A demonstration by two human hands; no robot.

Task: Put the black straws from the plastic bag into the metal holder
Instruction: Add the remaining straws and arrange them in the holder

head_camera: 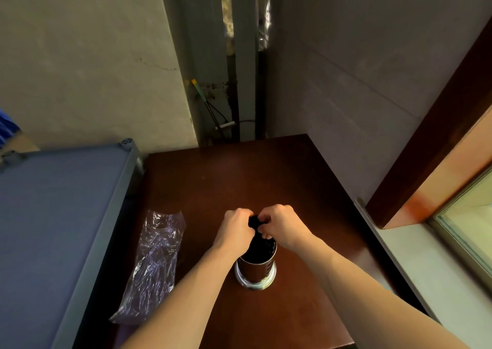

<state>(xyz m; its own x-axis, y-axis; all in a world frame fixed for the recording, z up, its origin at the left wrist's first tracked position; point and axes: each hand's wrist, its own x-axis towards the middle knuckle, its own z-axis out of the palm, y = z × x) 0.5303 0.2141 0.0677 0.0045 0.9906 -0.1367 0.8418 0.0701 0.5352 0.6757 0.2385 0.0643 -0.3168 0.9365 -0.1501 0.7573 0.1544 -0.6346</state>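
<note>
Black straws (257,222) stand bundled in metal holder (256,264), lower centre of frame, on dark worktop (239,178). Left hand (235,229) and right hand (282,225) meet over the tops, fingers pinching the bundle, probably to square it. Plastic bag (155,263) lies flat at lower left, seemingly emptied.

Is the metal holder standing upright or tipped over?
Upright. The metal holder rests on its base on the table, black straws rising from its mouth.
</note>
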